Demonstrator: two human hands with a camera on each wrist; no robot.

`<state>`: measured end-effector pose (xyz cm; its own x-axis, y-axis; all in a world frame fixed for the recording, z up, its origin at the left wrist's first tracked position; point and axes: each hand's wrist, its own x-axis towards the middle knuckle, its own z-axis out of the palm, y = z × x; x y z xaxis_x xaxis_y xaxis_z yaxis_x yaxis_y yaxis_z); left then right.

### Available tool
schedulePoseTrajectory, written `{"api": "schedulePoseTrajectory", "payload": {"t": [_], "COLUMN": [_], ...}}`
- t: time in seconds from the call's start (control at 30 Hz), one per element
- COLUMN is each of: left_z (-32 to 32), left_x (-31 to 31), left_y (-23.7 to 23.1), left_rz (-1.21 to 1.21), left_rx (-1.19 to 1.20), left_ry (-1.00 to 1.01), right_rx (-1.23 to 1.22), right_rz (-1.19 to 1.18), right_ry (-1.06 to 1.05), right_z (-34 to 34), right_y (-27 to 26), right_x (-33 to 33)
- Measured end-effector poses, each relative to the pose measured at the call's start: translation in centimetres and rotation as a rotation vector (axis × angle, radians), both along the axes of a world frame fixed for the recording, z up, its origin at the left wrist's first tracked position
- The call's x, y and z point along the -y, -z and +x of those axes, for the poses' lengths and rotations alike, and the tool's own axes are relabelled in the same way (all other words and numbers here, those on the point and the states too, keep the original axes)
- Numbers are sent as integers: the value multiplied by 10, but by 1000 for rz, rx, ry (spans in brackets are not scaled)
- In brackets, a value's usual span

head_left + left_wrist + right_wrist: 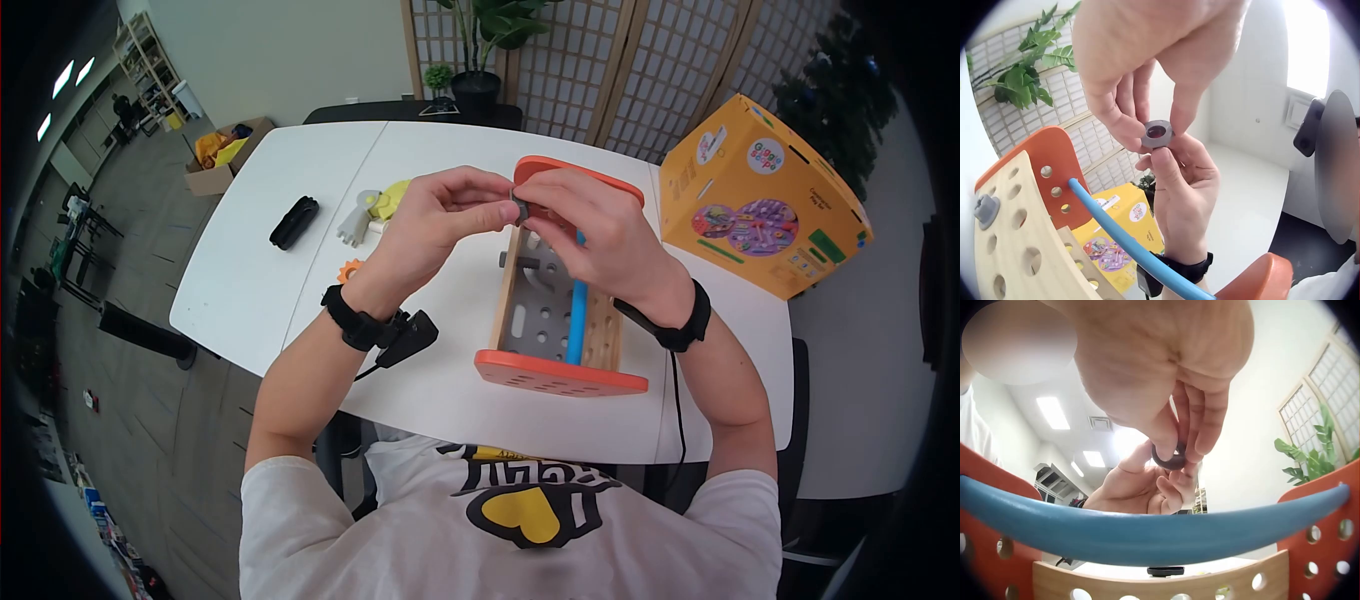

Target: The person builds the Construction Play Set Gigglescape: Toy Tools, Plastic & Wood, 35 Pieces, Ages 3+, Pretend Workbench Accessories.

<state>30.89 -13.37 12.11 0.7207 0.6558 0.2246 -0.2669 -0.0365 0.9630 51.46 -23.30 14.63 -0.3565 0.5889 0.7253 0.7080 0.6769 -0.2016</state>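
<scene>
A grey toy nut (519,208) is raised above the toy toolbox, between both hands. My left hand (440,215) pinches it from one side, and my right hand (605,235) pinches the other. Seen in the left wrist view, the nut (1157,144) is six-sided, with reddish colour showing through its hole. In the right wrist view the nut (1172,462) looks dark, fingertips covering part of it. Below stands the toolbox, with orange ends (560,374), a blue bar handle (577,320) and wooden sides with holes. A grey bolt (986,211) sticks out of one wooden side.
Left of the toolbox on the white table (420,395) lie a black case (294,222), a grey and yellow-green toy piece (358,220) and an orange gear-like piece (349,270). A yellow box (765,195) stands at the right. Behind the table are a potted plant (476,88) and a screen.
</scene>
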Motion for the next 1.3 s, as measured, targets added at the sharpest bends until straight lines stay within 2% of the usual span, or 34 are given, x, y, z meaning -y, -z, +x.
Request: {"api": "schedulePoseTrajectory", "payload": {"t": [0.17, 0.27, 0.37, 0.5, 0.6, 0.7, 0.8, 0.93, 1.2, 1.3], "left_z": [2, 1, 5, 8, 11, 13, 13, 14, 16, 16], "left_x": [0, -3, -6, -8, -5, -5, -7, -6, -6, -6], "left_y": [-1, 0, 6, 26, 35, 45, 54, 59, 71, 72], "left_rz": [26, 8, 67, 339, 406, 363, 348, 325, 320, 284], "left_rx": [55, 50, -95, -542, -702, -762, -767, -751, -708, -686], "left_ry": [-8, 37, -56, -177, -193, -179, -163, -145, -200, -190], "right_rx": [-50, -162, -460, -976, -1226, -1315, -1294, -952, -158, -285], "right_rz": [-7, -132, -258, -403, -489, -502, -532, -778, -1130, -1183], "right_ry": [-34, 20, 105, 22, 106, 226, 362, 413, 480, 346], "right_z": [-2, -3, 0, 28, 46, 52, 57, 67, 48, 57], "right_y": [-7, -14, -21, -11, 13, 39, 64, 84, 56, 71], "right_x": [-3, 2, 5, -11, -13, -5, 0, -1, -17, -29]}}
